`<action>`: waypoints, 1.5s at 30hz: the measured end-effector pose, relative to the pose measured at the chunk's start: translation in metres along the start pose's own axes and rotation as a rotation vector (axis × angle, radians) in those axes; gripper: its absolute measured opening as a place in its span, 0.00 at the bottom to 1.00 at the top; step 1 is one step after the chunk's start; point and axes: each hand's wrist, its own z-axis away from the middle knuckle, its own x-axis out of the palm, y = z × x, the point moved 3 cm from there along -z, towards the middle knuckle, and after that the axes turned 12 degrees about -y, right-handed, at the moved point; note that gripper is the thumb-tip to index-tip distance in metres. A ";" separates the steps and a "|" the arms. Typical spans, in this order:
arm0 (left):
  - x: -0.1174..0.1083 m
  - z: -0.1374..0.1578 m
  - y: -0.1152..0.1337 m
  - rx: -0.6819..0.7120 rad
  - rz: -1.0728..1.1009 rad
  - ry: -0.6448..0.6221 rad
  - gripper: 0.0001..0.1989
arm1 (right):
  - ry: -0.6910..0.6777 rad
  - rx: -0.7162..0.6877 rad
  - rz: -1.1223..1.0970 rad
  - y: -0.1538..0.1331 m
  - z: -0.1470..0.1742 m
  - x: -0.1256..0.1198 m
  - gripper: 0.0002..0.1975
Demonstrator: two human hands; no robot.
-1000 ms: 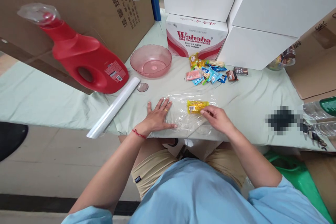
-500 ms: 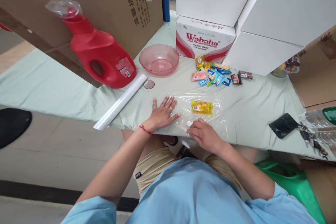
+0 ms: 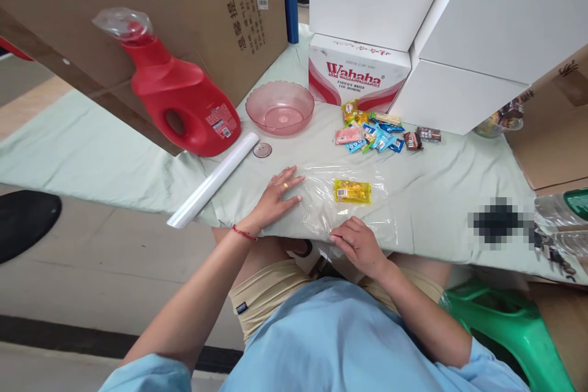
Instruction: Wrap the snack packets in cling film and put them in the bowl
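A sheet of clear plastic wrap (image 3: 316,214) lies spread on the cloth near the table's front edge. On it rests a yellow wrapped snack (image 3: 352,191), apart from both hands. My left hand (image 3: 275,196), with a ring and a red bracelet, is open at the sheet's left edge, fingers outstretched; whether it touches the film I cannot tell. My right hand (image 3: 358,244) has its thumb and fingers pinched together on the near edge of the wrap, below the snack. The film between those fingertips is mostly hidden.
A plastic wrap roll (image 3: 214,180) lies left, beside a round disc (image 3: 262,150), a red jug (image 3: 184,98) and a pink bowl (image 3: 280,111). Behind are wrapped snacks (image 3: 379,135) and a Wahaha box (image 3: 358,73). Keys (image 3: 551,251) lie right; a green stool (image 3: 519,324) stands below.
My left hand has shifted left, off the wrap toward its edge. My right hand stays pinched at the near edge, a little lower. The view has tilted slightly.
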 end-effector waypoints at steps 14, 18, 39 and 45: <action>0.029 0.043 0.067 0.209 -0.040 -0.032 0.30 | 0.003 0.058 -0.016 -0.002 -0.012 -0.008 0.20; 0.029 0.036 0.055 0.134 0.089 0.021 0.11 | 0.029 0.060 -0.024 -0.002 -0.017 -0.018 0.20; 0.008 -0.008 0.029 -0.099 0.270 0.270 0.11 | 0.020 0.393 0.019 0.102 -0.001 -0.130 0.11; 0.002 -0.035 0.022 -0.308 0.093 0.264 0.11 | -0.043 0.547 -0.011 0.136 -0.033 -0.129 0.13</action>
